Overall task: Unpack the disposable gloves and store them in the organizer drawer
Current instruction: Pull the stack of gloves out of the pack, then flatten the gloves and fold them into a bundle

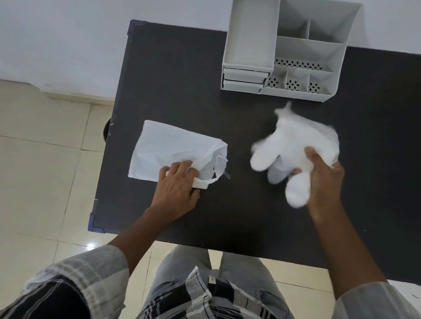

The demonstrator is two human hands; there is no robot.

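Gloves out of the bag, drawers not yet open.

My right hand (324, 177) has its fingers curled round a soft white bunch of gloves (294, 152), lifted just above the dark bench (176, 75) at about three o'clock from the bag (170, 149). My left hand (179, 185) pinches the bag's open mouth and holds it flat on the bench. The gloves look feather-light, limp and a bit slippery, their loose fingers flopping and blurred, so I judge a full-fist hold round the middle of the bunch is safest, or strays may slide out. The organizer (291, 50) stands at twelve o'clock from the gloves, its two small drawers (243, 80) closed at the front left.
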